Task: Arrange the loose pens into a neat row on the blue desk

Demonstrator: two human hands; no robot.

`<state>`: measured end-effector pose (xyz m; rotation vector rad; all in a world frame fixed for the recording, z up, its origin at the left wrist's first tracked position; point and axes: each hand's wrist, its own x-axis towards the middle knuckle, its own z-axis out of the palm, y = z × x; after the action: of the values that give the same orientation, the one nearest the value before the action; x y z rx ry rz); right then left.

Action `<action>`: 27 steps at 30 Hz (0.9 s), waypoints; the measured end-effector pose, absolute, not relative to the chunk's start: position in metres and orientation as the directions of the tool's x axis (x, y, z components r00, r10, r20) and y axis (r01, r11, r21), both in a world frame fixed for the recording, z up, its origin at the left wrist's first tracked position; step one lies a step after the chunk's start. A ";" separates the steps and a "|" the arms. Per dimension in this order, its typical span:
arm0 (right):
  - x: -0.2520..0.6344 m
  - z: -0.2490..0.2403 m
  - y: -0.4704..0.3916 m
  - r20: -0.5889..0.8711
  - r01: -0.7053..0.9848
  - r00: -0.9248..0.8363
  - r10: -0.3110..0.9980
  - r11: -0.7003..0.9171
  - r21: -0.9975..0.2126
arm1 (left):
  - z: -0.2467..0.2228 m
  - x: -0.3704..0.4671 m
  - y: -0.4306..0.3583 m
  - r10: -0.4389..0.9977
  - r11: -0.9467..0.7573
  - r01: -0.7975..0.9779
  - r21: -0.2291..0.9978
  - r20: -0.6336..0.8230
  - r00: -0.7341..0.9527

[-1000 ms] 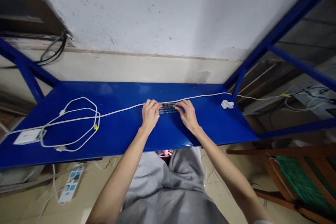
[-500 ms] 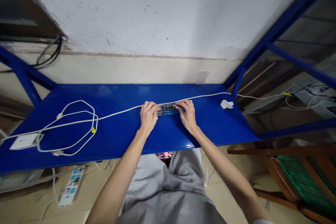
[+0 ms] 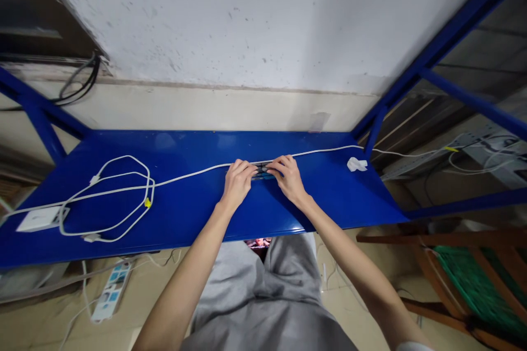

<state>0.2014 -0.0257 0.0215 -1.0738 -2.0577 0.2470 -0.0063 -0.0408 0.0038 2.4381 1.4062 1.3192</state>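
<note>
1. Pens [image 3: 263, 170], a slim dark and blue bundle, lie at the middle of the glossy blue metal shelf [image 3: 197, 214].
2. I see my left hand [image 3: 239, 182] at 9 o'clock and right hand [image 3: 289, 178] at 3 o'clock, fingers curled around the bundle ends.
3. A thin white cable [image 3: 185, 175] runs just behind.

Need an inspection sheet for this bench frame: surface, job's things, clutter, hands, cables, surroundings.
Surface: blue metal shelf, glossy, against a white wall.
Job's things: small bundle of dark and blue pens, lying flat between both hands; count unclear.
Clutter: white crumpled scrap near the right post.
Hands: left hand and right hand pinch the bundle's ends with their fingertips.
Cables: long white cable runs across the shelf behind the hands; looped white cable at left, beside a white adapter.
Surroundings: power strip on the floor; wooden chair with green webbing at right.
</note>
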 end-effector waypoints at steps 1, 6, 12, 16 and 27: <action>0.200 0.020 -0.024 0.559 0.590 -0.356 0.749 0.644 -0.486 | 0.003 -0.006 -0.041 0.715 -0.616 0.675 0.405 0.648 0.264; 0.194 0.013 -0.019 0.588 0.484 -0.339 0.734 0.672 -0.560 | 0.007 -0.004 -0.036 0.717 -0.633 0.668 0.393 0.624 0.312; 0.191 0.003 -0.019 0.507 0.520 -0.206 0.837 0.533 -0.667 | 0.016 0.002 -0.026 0.614 -0.721 0.662 0.203 0.630 0.475; 0.191 0.007 -0.023 0.493 0.401 -0.289 0.821 0.571 -0.716 | 0.011 0.001 -0.032 0.613 -0.685 0.713 0.149 0.647 0.454; 0.192 0.017 -0.005 0.653 0.321 -0.157 0.741 0.664 -0.675 | 0.020 -0.001 -0.012 0.512 -0.797 0.577 0.181 0.709 0.485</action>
<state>0.1921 -0.0046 0.0170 -0.8585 -1.7483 0.4620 -0.0013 -0.0125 0.0205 2.7759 1.0204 1.2802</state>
